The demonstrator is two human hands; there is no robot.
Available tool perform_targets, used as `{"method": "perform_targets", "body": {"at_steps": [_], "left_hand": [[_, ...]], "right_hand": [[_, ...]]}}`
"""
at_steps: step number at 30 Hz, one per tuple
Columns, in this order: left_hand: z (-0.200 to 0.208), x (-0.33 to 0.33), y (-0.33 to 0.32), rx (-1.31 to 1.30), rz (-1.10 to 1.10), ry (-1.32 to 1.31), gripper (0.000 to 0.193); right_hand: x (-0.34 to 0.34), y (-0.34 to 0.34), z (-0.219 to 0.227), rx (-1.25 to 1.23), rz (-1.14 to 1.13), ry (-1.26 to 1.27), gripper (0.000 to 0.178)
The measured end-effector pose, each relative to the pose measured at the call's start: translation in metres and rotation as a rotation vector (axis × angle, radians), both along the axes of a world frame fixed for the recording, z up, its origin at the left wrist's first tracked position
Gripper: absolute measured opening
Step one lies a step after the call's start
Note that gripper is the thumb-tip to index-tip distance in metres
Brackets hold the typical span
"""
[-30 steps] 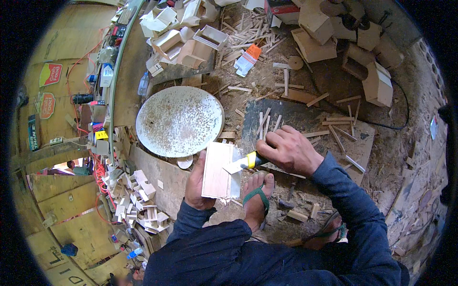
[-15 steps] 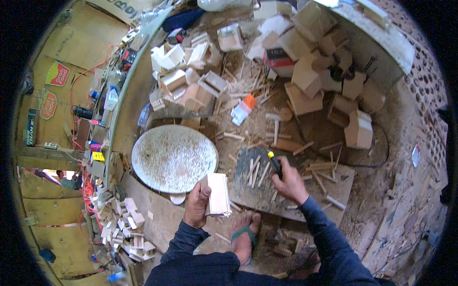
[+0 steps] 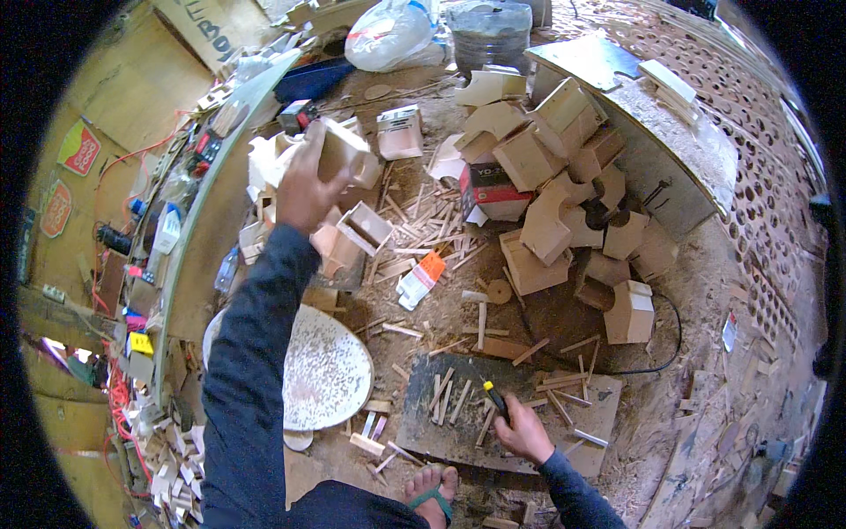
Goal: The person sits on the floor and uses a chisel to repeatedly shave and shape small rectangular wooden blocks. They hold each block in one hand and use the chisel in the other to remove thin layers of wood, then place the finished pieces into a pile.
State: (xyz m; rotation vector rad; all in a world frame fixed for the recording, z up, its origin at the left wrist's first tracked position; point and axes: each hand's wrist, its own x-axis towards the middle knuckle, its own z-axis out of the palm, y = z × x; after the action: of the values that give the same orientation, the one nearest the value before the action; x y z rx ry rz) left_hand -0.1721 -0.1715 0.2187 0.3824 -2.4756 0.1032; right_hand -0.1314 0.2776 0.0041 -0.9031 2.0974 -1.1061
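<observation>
At the far left my left hand point(image 3: 308, 185) reaches over a heap of small wooden boxes. Its fingers and thumb straddle the left side of a pale wooden box point(image 3: 359, 160), closed on its edge as far as the blur shows. Lower down, my right hand point(image 3: 523, 430) is wrapped round a slim tool with a black and yellow handle point(image 3: 496, 398). The tool's thin tip points up and left over a dark board point(image 3: 423, 410). Several narrow wood strips point(image 3: 460, 401) lie on that board beside the tip.
A speckled round disc point(image 3: 330, 370) lies left of the board, partly behind my left sleeve. Stacked wooden housings point(image 3: 546, 220) fill the back right near a raised bench top point(image 3: 634, 97). Wood scraps, an orange-and-white packet point(image 3: 421, 280) and a black cable point(image 3: 677, 326) lie about. My sandalled foot point(image 3: 432, 489) stands below.
My left hand has moved from near my lap, where it held a pale wooden block, to the far heap of boxes. The right hand keeps its tool. The view has shifted.
</observation>
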Motion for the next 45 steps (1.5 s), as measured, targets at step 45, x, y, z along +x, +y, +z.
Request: {"method": "perform_targets", "body": {"at_steps": [45], "left_hand": [[-0.123,0.082,0.095,1.759,-0.119,0.155,0.056]], "right_hand": [[0.033,-0.004,0.026,0.066,-0.318,-0.143,0.044]]}}
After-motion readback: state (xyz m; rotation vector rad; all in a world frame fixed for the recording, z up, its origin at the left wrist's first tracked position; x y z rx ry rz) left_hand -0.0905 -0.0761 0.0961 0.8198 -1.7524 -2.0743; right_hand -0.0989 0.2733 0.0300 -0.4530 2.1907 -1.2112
